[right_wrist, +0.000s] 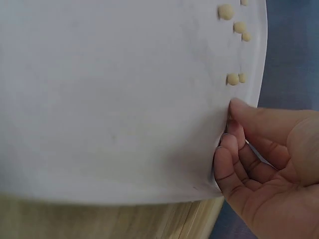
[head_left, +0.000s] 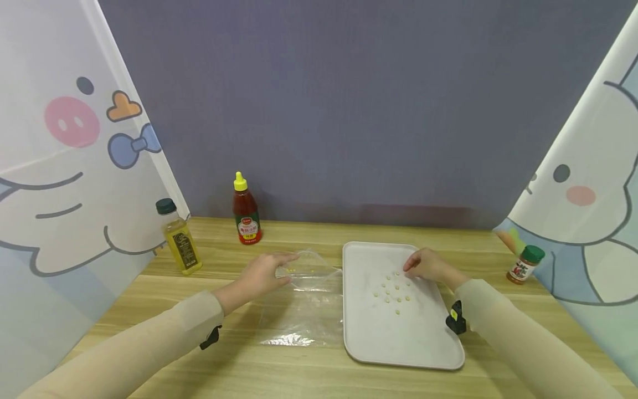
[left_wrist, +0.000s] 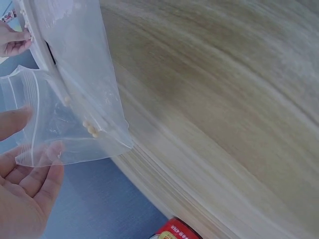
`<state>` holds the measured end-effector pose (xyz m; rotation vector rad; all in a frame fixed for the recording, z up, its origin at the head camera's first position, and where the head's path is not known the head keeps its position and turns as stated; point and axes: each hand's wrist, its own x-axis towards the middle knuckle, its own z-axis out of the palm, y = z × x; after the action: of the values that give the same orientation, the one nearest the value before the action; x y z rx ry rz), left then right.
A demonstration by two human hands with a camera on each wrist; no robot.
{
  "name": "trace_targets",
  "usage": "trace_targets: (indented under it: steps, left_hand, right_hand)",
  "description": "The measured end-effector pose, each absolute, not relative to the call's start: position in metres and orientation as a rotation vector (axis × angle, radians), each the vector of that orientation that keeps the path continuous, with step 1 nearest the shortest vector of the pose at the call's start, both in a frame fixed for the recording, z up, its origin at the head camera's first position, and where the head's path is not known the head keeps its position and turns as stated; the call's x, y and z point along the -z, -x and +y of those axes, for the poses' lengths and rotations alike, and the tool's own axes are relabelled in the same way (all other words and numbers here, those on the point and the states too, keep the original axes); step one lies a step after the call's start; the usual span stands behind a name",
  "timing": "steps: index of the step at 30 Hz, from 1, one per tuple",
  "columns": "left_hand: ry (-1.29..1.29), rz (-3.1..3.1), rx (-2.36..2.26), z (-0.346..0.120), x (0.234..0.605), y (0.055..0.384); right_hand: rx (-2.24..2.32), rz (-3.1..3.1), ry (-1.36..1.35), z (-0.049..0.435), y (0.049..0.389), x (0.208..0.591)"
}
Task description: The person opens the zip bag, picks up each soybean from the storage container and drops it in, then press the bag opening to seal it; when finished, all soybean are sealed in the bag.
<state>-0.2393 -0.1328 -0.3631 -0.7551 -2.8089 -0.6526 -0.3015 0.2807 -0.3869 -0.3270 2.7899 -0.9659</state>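
A clear zip bag [head_left: 301, 316] lies on the table with its mouth raised. My left hand [head_left: 261, 275] holds that mouth spread, the thumb at one edge and the fingers behind the other in the left wrist view. A few yellow soybeans [left_wrist: 90, 129] sit inside the bag. Directly right of it is a white tray [head_left: 399, 343], where several soybeans [head_left: 397, 287] are scattered. At the tray's far right part, my right hand [head_left: 428, 266] has thumb and fingertips bunched low over the surface. It pinches a soybean, mostly hidden by the fingertips.
A ketchup bottle [head_left: 246, 219] stands behind the bag, and an oil bottle [head_left: 183, 246] at the far left. Near the right table edge stands a small green-capped jar [head_left: 523, 267]. A grey panel [head_left: 324, 111] closes off the back, with printed panels at both sides.
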Motion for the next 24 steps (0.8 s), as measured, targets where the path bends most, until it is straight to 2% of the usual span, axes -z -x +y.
trace_targets:
  steps: [13,24]
  left_hand:
    - [0.740,-2.813,0.666,-0.133,0.364,0.239]
    - [0.743,-2.796,0.633,-0.133,0.367,0.241]
  right_hand:
    - [1.147,2.740,0.352,0.275,0.308,0.381]
    - [1.351,2.642,0.437,0.226,0.298,0.344]
